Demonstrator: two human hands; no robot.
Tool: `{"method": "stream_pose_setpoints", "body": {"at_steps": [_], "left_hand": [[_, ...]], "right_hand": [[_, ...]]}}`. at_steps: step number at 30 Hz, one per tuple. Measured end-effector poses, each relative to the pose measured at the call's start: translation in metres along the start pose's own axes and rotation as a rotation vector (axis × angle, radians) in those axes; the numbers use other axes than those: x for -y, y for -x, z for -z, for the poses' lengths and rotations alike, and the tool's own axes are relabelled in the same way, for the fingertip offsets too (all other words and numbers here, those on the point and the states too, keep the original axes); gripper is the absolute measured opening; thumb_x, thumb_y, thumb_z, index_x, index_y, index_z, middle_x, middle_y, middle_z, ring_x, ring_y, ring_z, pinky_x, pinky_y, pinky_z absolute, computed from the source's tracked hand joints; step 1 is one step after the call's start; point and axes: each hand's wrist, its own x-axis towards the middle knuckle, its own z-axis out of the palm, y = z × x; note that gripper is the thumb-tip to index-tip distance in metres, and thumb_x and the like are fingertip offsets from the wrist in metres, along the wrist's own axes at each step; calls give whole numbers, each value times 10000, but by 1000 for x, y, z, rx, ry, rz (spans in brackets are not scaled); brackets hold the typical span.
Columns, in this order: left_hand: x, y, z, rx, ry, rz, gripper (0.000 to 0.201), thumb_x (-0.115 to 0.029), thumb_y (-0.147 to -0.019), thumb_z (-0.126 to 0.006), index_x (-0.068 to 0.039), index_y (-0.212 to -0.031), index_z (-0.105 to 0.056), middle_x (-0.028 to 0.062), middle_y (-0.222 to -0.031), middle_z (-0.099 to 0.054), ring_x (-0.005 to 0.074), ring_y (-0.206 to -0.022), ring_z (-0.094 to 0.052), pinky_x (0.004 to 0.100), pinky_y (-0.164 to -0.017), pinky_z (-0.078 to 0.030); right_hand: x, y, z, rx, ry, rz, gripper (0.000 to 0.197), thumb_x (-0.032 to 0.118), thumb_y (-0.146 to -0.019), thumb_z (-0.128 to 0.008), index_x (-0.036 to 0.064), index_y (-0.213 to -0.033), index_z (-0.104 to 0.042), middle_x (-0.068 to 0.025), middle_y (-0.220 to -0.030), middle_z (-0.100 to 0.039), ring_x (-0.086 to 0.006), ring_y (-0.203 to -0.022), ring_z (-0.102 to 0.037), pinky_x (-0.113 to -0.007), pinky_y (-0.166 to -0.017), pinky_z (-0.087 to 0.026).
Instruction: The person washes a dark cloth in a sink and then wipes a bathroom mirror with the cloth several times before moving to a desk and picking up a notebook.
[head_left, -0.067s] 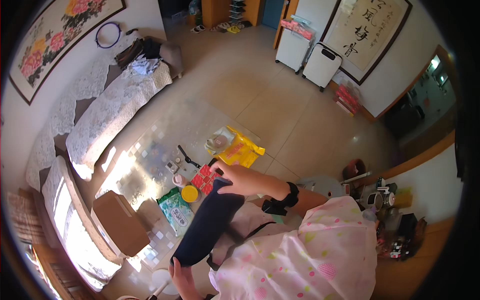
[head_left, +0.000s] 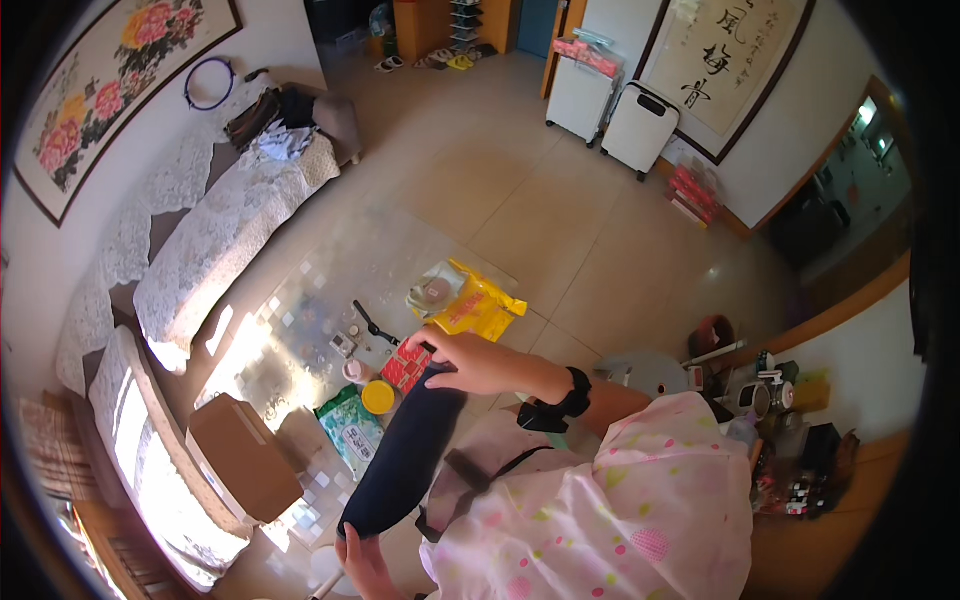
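A long folded piece of dark navy cloth (head_left: 405, 460) stretches slantwise between my two hands, above the floor. My right hand (head_left: 465, 362) grips its far end, thumb on the near side and fingers curled over the edge. At the near end, my left hand (head_left: 365, 568) pinches the lower edge. Just beyond the right fingers lies a red patterned packet (head_left: 403, 368). Left of the cloth are a jar with a yellow lid (head_left: 378, 397) and a green and white packet (head_left: 350, 430), partly covered by the cloth.
A yellow package (head_left: 487, 312), a black strap (head_left: 372, 322) and a small pink container (head_left: 356, 371) lie farther off. A cardboard box (head_left: 240, 458) stands at left by the covered sofa (head_left: 225, 230). Cluttered items, including a yellow one (head_left: 812, 392), stand at right. White suitcases (head_left: 640, 128) line the far wall.
My right hand and the cloth's far end have shifted slightly left. The cloth's upper part looks narrower and straighter. The whole view has turned a little; both hands keep their hold.
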Motion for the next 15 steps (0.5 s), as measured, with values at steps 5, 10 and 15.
{"method": "stream_pose_setpoints", "body": {"at_steps": [5,10,15], "left_hand": [[11,18,-89,72,-782,-227,578,-225,-840,-548,-9,-1368,-453,236,-1423,-403,436,-1341,-304,551,-1124,-192],[45,-19,-187,246,76,101,291,-55,-912,-553,5,-1197,-539,152,-1225,-587,264,-1122,-578,418,-973,-451],[84,-33,-314,494,-40,-13,241,23,-874,-549,1,-1109,-598,134,-1181,-617,246,-1101,-596,430,-986,-451]], "right_hand": [[-20,36,77,2,-85,77,348,89,-856,-644,88,-1186,-535,-115,-1001,-644,-272,-919,-632,-353,-805,-482],[-52,92,167,-172,-108,185,279,33,-871,-598,72,-1148,-602,-84,-1089,-660,-228,-950,-640,-333,-825,-482],[-101,181,271,-281,-108,51,343,6,-861,-590,63,-1198,-619,-106,-1168,-645,-233,-988,-635,-317,-849,-480]]}}
